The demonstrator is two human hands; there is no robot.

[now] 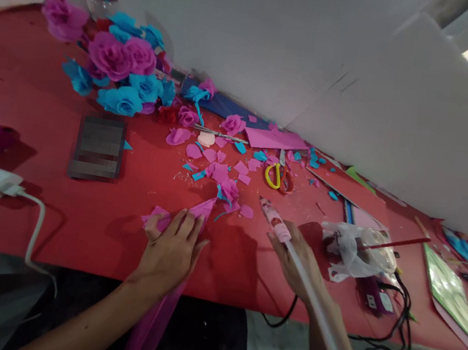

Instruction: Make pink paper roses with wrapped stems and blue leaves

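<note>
left hand [171,245] open, flat on the paper [205,209] at the table [72,219] edge, right hand [295,264] gripping a ruler [274,215]; risk: overhanging paper may slip or crease, ruler may scatter scraps [217,169].

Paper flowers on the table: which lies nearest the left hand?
The lone pink flower just beyond the left hand; the others lie farther back.

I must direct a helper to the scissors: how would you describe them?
On the red table, look beyond the person's right hand, past the tip of the long stick it holds. The scissors lie there among pink and blue paper scraps; one handle loop is yellow, the other red.
</note>
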